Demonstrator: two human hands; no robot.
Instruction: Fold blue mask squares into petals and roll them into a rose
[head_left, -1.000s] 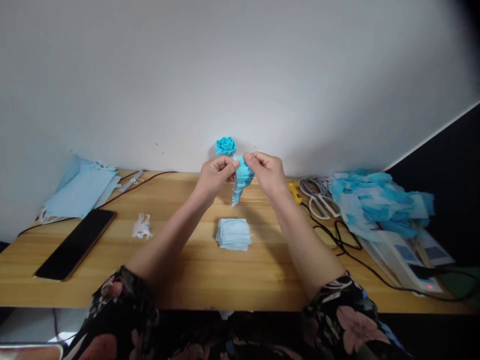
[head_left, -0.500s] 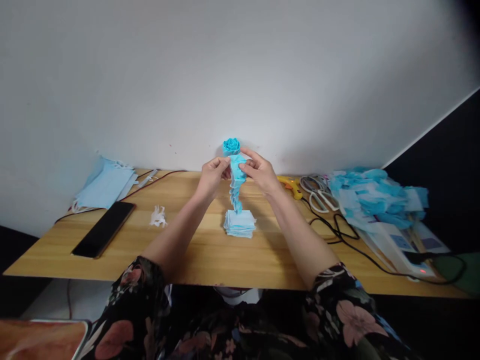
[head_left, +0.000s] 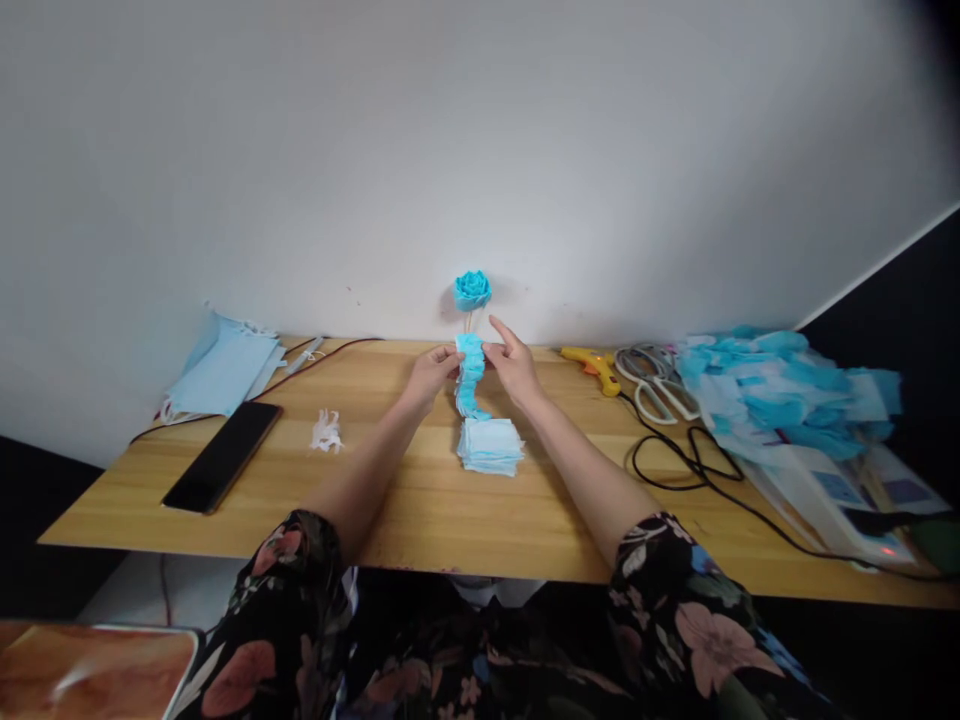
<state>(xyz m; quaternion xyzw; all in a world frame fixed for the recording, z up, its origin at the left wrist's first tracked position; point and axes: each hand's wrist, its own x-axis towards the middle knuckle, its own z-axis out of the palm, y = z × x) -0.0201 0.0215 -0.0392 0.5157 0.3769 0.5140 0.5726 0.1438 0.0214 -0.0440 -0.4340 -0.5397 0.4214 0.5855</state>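
Observation:
Between my two hands hangs a gathered strip of blue mask fabric (head_left: 471, 378), its ruffled lower end trailing down to the table. My left hand (head_left: 435, 375) pinches the strip's upper left edge. On the other side my right hand (head_left: 516, 368) holds the upper right edge between thumb and fingers, with its index finger raised. Behind the strip a blue fabric rose (head_left: 472, 291) stands on thin sticks against the wall. Just below the strip lies a stack of pale blue fabric squares (head_left: 491, 446).
To the left are blue face masks (head_left: 223, 368), a black phone (head_left: 223, 457) and white scraps (head_left: 326, 431). At right lie a yellow glue gun (head_left: 592, 368), scissors (head_left: 665, 400), a black cord (head_left: 694, 465), a pile of blue fabric pieces (head_left: 787, 390) and a white power strip (head_left: 847, 500).
Both hands have come down with the strip, so the rose's sticks now show above it. The view has shifted slightly, moving the table's things a little to the right or left edge.

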